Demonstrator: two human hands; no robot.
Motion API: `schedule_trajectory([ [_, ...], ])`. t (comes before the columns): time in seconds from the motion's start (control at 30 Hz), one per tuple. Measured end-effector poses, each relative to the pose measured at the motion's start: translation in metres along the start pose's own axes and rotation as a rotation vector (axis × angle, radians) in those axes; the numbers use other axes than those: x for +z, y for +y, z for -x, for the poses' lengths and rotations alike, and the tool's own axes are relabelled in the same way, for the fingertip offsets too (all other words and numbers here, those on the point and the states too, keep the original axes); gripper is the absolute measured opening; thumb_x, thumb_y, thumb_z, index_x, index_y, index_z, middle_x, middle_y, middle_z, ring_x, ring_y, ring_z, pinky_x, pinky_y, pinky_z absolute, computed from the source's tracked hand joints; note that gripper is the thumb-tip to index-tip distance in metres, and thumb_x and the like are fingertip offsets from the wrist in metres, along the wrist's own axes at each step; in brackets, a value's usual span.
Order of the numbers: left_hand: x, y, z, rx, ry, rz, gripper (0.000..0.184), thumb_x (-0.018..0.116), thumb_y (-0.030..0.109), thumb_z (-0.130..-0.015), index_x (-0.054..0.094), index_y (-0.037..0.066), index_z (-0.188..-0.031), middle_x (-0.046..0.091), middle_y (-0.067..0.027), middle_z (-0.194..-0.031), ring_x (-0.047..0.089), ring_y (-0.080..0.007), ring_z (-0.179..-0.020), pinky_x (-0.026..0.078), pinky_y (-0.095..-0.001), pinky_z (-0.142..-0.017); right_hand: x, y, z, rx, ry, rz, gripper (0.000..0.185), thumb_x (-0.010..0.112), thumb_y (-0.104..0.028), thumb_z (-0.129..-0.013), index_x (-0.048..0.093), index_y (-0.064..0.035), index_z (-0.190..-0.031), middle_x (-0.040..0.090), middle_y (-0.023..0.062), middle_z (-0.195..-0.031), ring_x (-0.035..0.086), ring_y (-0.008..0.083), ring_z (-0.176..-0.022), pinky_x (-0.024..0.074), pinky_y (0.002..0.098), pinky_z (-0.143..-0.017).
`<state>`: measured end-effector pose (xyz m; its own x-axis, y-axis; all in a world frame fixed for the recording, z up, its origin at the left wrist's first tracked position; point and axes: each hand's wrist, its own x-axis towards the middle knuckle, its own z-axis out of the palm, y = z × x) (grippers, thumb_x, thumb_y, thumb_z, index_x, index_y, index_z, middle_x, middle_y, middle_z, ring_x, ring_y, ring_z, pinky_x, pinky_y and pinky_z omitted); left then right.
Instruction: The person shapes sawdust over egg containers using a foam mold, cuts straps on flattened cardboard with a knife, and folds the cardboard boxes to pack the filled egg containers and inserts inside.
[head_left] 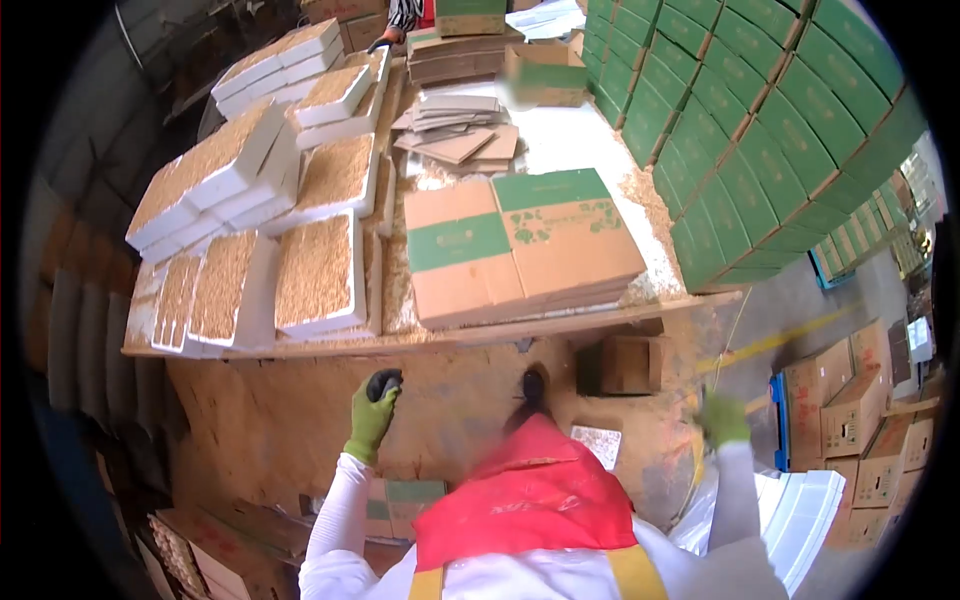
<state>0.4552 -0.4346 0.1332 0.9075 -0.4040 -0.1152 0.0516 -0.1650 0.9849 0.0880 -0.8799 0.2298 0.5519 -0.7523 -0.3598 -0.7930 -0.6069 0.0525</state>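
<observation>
My left hand, in a green glove with black fingertips, is in front of the table's near edge. Its fingers are curled closed; whatever they may hold is too small to make out. My right hand, in a green glove too, is out to the right and smeared by motion, so its fingers do not show. Beyond both hands, a stack of flattened green-and-brown cartons lies on the table. White foam trays filled with tan, crumbly material stand beyond my left hand.
Green boxes form a tall wall at the table's right. Cardboard sheets and an open carton lie farther back. A co-worker's hand shows at the far end. An open box sits under the near edge; cartons stand at right.
</observation>
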Motion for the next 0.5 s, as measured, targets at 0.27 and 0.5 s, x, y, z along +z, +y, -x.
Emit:
schedule_trajectory([
  [0.27,0.073,0.024,-0.132,0.045,0.104,-0.027,0.08,0.074,0.017,-0.084,0.027,-0.008,-0.144,0.039,-0.0152,-0.144,0.036,-0.0211,-0.133,0.032,-0.0336,-0.11,-0.02,-0.114,-0.284,-0.286,0.035,-0.693,0.075,0.064,-0.043,-0.088,0.036,0.0013,-0.142,0.057,0.0206,-0.127,0.057,0.0297,-0.115,0.0461,0.0408,-0.094],
  [0.5,0.083,0.134,-0.128,0.256,-0.065,-0.603,0.117,0.087,0.028,-0.068,0.008,-0.006,-0.149,0.009,-0.026,-0.156,0.011,-0.0324,-0.146,0.018,-0.0389,-0.116,-0.131,-0.148,-0.225,-0.248,-0.162,-0.588,0.085,0.064,-0.047,-0.086,0.03,0.0069,-0.142,0.05,0.0291,-0.132,0.051,0.0395,-0.122,0.0423,0.041,-0.1],
])
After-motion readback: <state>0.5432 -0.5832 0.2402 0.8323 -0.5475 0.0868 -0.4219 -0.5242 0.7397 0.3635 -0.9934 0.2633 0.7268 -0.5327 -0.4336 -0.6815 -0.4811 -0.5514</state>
